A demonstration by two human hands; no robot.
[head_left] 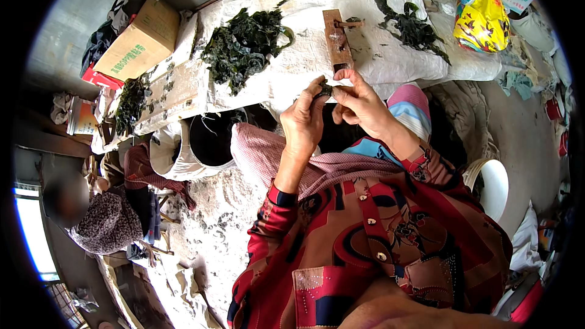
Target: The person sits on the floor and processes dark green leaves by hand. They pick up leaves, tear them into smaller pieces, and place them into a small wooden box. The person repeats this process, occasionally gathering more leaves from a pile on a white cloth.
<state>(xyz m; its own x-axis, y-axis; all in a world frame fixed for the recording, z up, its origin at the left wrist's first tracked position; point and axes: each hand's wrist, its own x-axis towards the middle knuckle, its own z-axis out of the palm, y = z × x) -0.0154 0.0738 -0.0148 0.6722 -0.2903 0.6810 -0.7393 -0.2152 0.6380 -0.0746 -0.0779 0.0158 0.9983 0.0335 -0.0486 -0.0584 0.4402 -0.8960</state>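
Observation:
In my left hand [302, 118], a small dark green piece of seaweed [325, 88] is pinched between thumb and fingers. My right hand [358, 103] is close against it, with the thumb tip at the edge of the piece. A gap shows between that thumb and the curved index finger; whether they grip the piece is unclear. Just beyond my hands, a narrow wooden block [337, 39] with a crosswise peg lies on the white woven sheet [301, 66]. To its left is a large heap of wet-looking seaweed [247, 48]; a smaller heap [411, 27] spreads to its right.
A cardboard box [139, 39] bearing writing stands at the table's left end, near more seaweed [131, 104]. White-lined tubs [171, 151] stand below the table edge. Another person [109, 219] sits at left. A yellow printed bag [484, 16] is at back right, a white bucket [491, 189] at right.

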